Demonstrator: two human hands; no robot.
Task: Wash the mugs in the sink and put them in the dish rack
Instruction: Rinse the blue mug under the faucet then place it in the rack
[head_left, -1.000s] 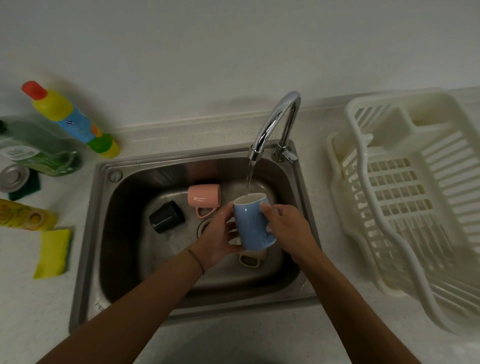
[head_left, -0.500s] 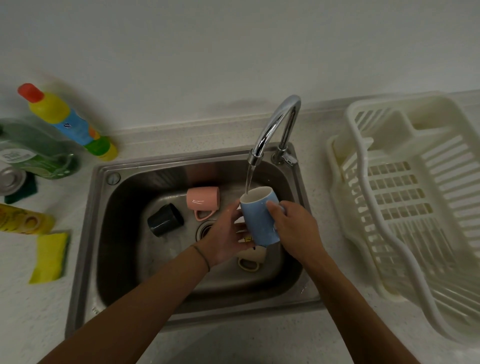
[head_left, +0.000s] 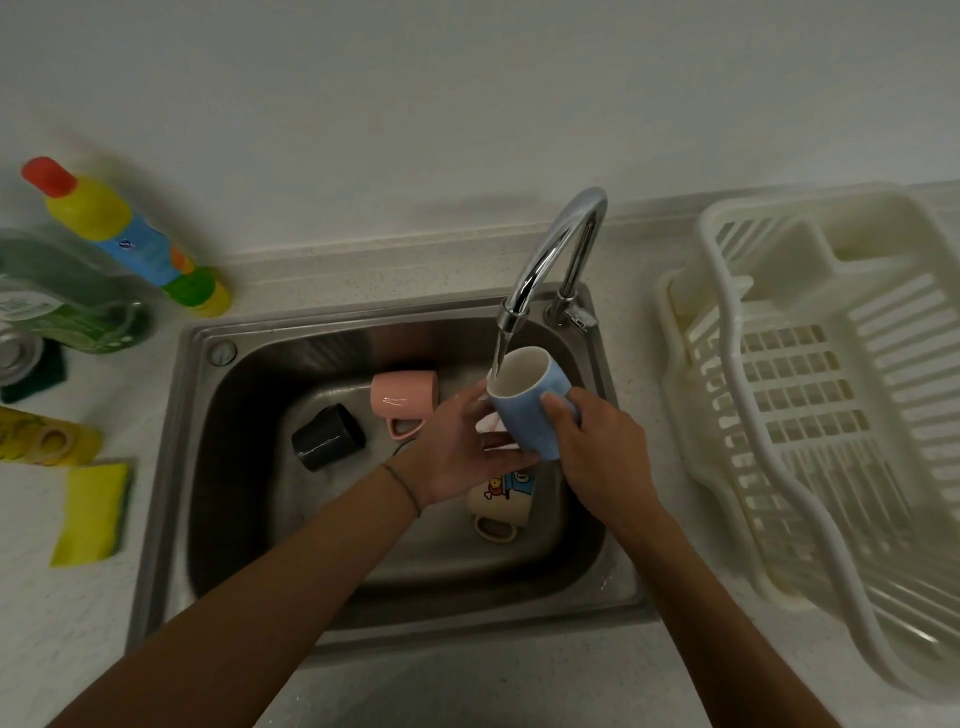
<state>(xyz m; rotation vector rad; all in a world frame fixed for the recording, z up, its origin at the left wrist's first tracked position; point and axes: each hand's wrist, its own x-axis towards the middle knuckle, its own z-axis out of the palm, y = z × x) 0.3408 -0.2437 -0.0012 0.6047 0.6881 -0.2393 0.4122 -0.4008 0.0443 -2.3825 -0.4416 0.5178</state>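
I held the blue mug (head_left: 530, 410) over the sink (head_left: 171, 467), tilted with its mouth up toward the faucet (head_left: 556, 254), and the stream of water ran down just inside its near rim. My right hand (head_left: 597, 452) gripped it from the right, fingers curled round the wall and the thumb pressed on the front. My left hand (head_left: 462, 452) lay against its left and under side, the fingers fairly straight and spread, the thumb up near the rim; it touched the mug rather than clasped it.

Below, on the sink floor, the pink mug (head_left: 405, 397) lay on its side with the handle toward me, the black mug (head_left: 327, 436) lay tipped just to its left, and a cream mug with a cartoon print (head_left: 498, 501) lay partly under my left hand. The white dish rack (head_left: 831, 415) stood on the counter to the right of the sink.
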